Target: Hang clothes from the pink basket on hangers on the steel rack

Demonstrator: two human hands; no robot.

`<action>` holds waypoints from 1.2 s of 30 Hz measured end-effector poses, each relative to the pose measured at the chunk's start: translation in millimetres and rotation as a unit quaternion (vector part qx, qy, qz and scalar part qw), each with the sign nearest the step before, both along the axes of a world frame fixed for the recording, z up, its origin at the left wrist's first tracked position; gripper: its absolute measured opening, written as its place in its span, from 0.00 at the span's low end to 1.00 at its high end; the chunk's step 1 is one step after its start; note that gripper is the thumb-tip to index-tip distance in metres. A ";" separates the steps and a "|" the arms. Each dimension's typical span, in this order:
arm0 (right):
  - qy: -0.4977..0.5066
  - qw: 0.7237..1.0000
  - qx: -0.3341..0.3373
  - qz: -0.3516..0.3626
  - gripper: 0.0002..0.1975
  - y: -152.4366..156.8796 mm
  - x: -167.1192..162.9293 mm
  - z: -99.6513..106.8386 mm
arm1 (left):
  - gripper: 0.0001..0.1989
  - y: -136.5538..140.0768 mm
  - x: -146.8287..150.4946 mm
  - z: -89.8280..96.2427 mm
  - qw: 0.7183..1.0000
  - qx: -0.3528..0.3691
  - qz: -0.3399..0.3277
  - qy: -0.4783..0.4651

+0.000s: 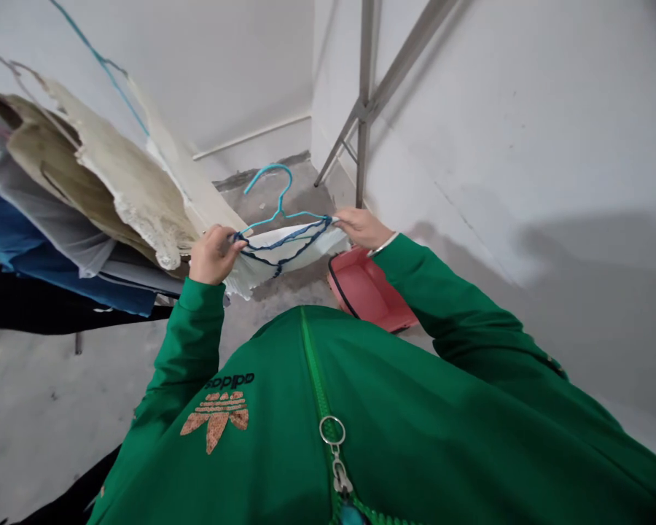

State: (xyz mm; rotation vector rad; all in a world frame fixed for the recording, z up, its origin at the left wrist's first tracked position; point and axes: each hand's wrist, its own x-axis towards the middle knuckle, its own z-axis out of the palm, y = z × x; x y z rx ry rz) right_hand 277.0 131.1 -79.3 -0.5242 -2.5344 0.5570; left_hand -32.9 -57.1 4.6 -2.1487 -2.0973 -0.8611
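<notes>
A white garment (306, 251) with dark blue trim round its neckline hangs on a turquoise wire hanger (280, 205), whose hook points up and to the left. My left hand (214, 254) is closed on the garment's left shoulder, thumb and fingers pinching the cloth near the hanger's end. At the other shoulder, my right hand (364, 227) pinches the white cloth with the fingers together. Between the two hands the neckline is stretched out. The garment's lower part drops away below and is partly hidden.
Several clothes on hangers, among them a cream lace-edged garment (120, 168) and an olive one (60, 168), hang at the left. A red basin (375, 284) stands on the floor under my right arm. Metal rack legs (364, 109) lean by the white wall.
</notes>
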 end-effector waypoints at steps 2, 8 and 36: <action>0.046 0.998 0.032 -0.037 0.20 1.1 3.5 16.7 | 0.18 1.7 -14.5 -0.4 0.997 -0.054 -0.019 -0.047; 0.095 0.991 0.080 -0.057 0.19 3.7 16.8 75.2 | 0.16 -2.0 -41.9 -13.0 0.983 -0.121 -0.057 -0.122; 0.178 0.972 0.031 -0.147 0.11 -31.3 66.0 112.3 | 0.17 -11.3 18.3 47.0 0.995 0.040 0.022 -0.088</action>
